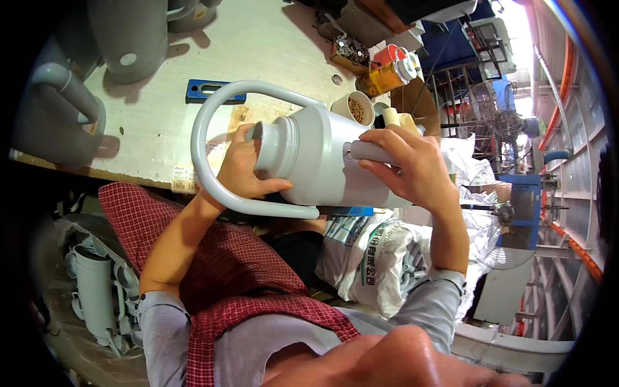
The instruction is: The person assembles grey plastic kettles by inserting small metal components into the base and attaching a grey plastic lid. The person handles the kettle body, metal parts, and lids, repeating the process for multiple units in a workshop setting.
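Note:
A light grey vacuum jug body (322,145) lies tilted on its side in front of me, its open neck toward the left. My left hand (248,164) is closed around the neck, thumb against the shoulder. A large grey hoop handle (205,138) curves around the neck and that hand; its ends reach along the jug's sides. My right hand (409,161) grips a short grey rounded grip piece (374,153) against the jug's side. At the inner end of this piece a small metal screw shows. My right palm hides its other end.
Finished-looking grey jugs (129,39) stand at the left on the pale worktable (258,39). Beyond the jug are a blue slotted bar (201,91), a cup of brass-coloured screws (354,108) and a yellow jar (387,77). White sacks (380,258) and a bag of grey parts (93,290) flank me.

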{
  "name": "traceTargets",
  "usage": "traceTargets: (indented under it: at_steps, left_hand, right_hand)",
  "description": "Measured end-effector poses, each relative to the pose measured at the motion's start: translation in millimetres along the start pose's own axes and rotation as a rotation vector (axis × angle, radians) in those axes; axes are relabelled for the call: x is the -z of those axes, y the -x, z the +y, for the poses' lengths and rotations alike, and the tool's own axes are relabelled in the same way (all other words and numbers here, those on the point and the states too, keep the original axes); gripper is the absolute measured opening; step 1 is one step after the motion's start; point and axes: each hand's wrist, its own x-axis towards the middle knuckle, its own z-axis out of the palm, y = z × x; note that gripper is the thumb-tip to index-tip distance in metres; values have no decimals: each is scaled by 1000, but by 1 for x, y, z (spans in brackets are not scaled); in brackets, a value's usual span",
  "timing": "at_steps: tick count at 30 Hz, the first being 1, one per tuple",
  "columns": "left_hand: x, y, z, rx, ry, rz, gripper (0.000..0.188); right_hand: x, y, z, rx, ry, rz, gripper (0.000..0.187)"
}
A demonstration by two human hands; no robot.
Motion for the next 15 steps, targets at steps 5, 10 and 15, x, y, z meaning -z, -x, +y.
traceTargets:
  at_steps: [5, 10, 15]
  left_hand:
    - [1, -3, 2, 7, -6, 25, 58]
    - [3, -2, 4, 39, -21, 28, 58]
    - [4, -3, 8, 58, 4, 52, 60]
  right_hand:
    - [-4, -6, 0, -21, 29, -63, 29]
    - [-5, -10, 3, -17, 17, -106, 30]
    - [-1, -17, 2, -21, 22, -192, 29]
